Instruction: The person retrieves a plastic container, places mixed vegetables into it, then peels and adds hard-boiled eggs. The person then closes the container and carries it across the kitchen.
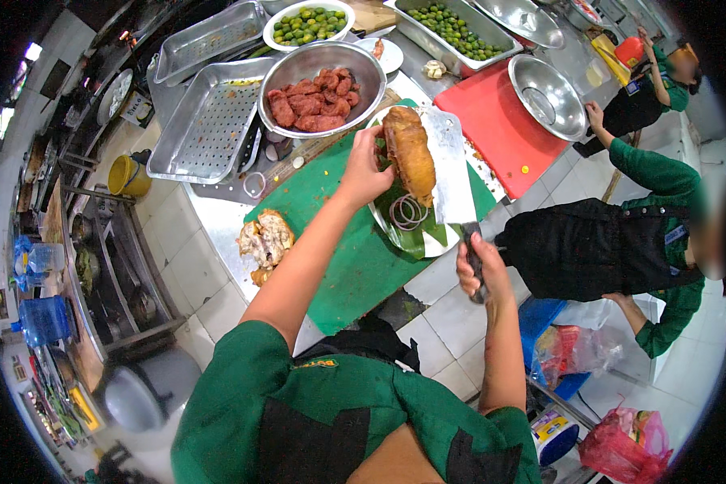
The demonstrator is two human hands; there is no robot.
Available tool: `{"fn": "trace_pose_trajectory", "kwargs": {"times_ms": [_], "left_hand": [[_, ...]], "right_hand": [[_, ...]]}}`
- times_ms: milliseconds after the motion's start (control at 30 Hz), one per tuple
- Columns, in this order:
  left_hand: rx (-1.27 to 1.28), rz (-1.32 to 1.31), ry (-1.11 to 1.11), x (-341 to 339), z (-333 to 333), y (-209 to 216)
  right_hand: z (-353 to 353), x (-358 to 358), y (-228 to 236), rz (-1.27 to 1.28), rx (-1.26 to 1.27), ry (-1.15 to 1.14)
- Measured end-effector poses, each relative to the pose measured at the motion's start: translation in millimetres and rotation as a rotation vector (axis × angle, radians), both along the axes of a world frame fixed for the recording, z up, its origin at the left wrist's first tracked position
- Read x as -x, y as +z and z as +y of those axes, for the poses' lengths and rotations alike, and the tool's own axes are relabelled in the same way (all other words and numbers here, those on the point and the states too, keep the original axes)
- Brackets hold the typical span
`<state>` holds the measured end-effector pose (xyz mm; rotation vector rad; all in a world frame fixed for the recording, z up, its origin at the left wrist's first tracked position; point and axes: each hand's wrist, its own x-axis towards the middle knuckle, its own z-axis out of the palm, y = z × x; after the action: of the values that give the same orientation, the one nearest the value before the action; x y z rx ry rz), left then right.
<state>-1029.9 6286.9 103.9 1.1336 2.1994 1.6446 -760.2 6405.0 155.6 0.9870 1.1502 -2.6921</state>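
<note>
My right hand point(484, 266) grips the dark handle of a cleaver point(453, 165), its broad blade flat beneath or beside a golden-brown piece of roast meat point(410, 153). Against the meat's left side, my left hand point(365, 171) is closed, thumb and fingers around its edge; some fingertips are hidden. Below lies an oval plate point(385, 230) lined with green leaf, with sliced onion rings point(409, 213) near its front. The plate rests on a green cutting board point(339, 270). Pale, browned-edged meat pieces point(264, 240) lie at the board's left edge, near my left forearm.
Beyond the board stand a steel bowl of reddish sausages point(319, 101), a perforated steel tray point(206, 121) and containers of small green citrus point(452, 32). A red cutting board point(500, 121) and an empty steel bowl point(547, 97) are right. A co-worker in a black apron point(589, 250) stands close by.
</note>
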Motion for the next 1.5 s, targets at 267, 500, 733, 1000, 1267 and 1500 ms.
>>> {"fn": "trace_pose_trajectory", "kwargs": {"times_ms": [267,500,733,1000,1267,1500], "left_hand": [[0.036,0.208,0.025,-20,30,2],[0.184,0.215,0.073,-24,-9,11],[0.659,0.492,-0.006,-68,-18,10],[0.722,0.579,-0.028,-87,-20,6],[0.411,0.001,-0.260,-108,-100,12],[0.126,0.091,0.303,-112,-214,-1]], "right_hand": [[41,1,-17,-0.184,-0.503,0.125],[20,-21,8,-0.346,-0.920,-0.073],[-9,-41,22,-0.352,-0.921,-0.198],[-57,-54,34,-0.355,-0.892,-0.193],[-105,-62,52,-0.253,-0.814,-0.144],[-147,-49,39,-0.267,-0.660,0.160]]}}
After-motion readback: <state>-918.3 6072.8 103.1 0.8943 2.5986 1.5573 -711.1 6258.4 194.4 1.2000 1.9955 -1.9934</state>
